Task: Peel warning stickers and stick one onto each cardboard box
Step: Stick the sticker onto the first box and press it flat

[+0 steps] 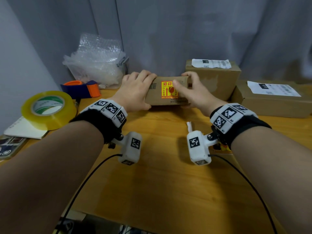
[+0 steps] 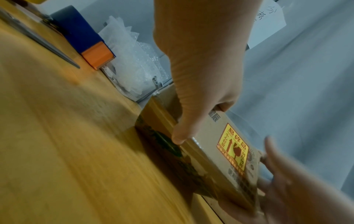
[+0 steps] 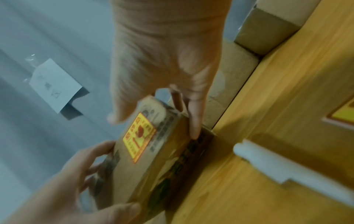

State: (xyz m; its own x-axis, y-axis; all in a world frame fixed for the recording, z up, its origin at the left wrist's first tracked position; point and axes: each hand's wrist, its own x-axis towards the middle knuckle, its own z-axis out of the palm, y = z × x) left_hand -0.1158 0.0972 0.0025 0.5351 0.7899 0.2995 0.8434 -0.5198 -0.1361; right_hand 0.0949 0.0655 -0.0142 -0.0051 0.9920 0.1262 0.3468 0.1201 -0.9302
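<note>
l + r hands (image 1: 135, 91) (image 1: 194, 92) both gripping stickered box (image 1: 157, 98) ends, bare table (image 1: 152, 174) in front

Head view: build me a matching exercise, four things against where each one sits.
Things:
1. warning sticker
2. tape roll
3. bubble wrap
4. white shipping label

Places:
A. far left, in a clear bin
B. on the small box that both hands hold
C. near left, on a notepad
D. on the tall box behind

Pairs: 1-B, 2-C, 3-A, 4-D
</note>
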